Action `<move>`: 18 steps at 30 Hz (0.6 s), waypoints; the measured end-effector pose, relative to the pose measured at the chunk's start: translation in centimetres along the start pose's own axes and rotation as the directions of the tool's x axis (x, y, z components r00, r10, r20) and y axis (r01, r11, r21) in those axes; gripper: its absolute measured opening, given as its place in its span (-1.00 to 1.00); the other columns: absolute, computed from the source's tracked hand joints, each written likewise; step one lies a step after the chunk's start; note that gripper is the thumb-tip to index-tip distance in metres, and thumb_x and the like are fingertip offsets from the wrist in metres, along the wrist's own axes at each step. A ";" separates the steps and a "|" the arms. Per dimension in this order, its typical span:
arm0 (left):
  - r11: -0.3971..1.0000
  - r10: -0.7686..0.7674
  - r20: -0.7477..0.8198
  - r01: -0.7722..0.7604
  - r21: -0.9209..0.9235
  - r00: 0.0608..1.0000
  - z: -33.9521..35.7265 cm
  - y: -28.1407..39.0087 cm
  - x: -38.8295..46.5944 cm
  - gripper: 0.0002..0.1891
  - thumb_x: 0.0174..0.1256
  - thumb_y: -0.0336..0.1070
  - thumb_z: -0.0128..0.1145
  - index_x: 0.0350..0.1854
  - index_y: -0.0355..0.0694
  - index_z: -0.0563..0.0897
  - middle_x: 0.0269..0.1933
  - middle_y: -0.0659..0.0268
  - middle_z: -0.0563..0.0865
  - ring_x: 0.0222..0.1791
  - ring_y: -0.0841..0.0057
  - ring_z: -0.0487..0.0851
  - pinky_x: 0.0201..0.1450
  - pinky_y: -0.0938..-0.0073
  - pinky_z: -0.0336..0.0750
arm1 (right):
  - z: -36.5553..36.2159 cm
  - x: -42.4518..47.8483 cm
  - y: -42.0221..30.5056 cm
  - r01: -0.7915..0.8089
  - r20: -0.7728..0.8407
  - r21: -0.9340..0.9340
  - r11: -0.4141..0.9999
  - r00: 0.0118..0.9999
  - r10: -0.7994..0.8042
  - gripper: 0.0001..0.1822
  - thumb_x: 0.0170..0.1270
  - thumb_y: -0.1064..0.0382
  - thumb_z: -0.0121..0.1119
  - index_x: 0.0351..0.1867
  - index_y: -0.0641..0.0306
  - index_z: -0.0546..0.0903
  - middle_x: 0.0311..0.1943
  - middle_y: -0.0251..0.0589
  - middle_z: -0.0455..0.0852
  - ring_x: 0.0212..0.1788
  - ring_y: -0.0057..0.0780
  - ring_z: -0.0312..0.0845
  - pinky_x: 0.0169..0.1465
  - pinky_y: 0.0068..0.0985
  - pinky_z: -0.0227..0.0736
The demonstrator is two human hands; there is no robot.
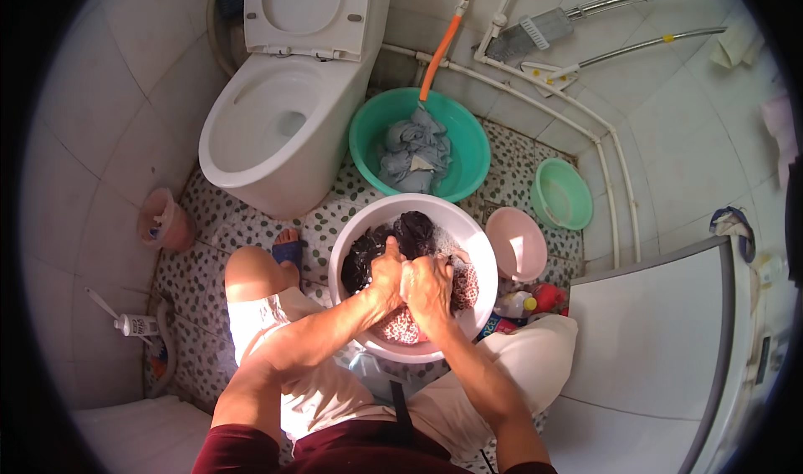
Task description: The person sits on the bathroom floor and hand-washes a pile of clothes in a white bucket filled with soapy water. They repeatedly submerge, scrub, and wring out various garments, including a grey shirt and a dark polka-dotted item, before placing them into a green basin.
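Between my knees stands a pale plastic basin (pixel 487 254) holding soapy water and wet clothes. Both my hands are over its middle, close together. My left hand (pixel 388 274) has its thumb pointing forward and its fingers beside the other hand. My right hand (pixel 428 286) is curled, with its knuckles up; what lies inside its fingers is hidden. Dark cloth (pixel 414 229) bunches at the back and left of the basin. Red-and-white patterned cloth (pixel 400 326) lies below the hands, and more of it (pixel 464 286) shows at the right.
Behind the basin, a green tub (pixel 467 176) holds grey cloth (pixel 414 141) under an orange hose (pixel 440 57). A toilet (pixel 251 154) stands back left. At right are a pink basin (pixel 517 245), a small green basin (pixel 563 195), bottles (pixel 515 304) and a white appliance (pixel 640 329). A pink bin (pixel 168 223) stands left.
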State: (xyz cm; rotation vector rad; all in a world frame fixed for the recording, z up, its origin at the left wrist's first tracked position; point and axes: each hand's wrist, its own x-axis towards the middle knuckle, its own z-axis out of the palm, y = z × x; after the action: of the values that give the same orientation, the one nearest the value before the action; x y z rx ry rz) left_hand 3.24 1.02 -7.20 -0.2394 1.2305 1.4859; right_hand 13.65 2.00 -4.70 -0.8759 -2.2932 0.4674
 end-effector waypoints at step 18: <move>0.996 -0.034 0.171 0.047 -0.073 0.985 0.9 1.6 -0.8 -0.54 0.55 0.09 -0.05 -0.52 -0.10 0.44 -0.63 0.39 0.46 -0.67 0.52 0.39 -0.59 0.51 0.34 | -0.2 0.6 0.0 -0.040 -0.042 -0.125 0.991 0.999 0.035 -0.81 0.30 0.20 0.22 -0.36 0.21 0.49 -0.41 -0.11 0.58 -0.23 -0.10 0.49 -0.09 -0.18 0.20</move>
State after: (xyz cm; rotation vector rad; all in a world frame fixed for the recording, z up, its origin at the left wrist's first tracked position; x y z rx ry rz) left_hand 2.59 1.49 -5.32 -0.1838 1.0278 1.4878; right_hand 13.43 2.46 -4.30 -0.9826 -2.2933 0.3216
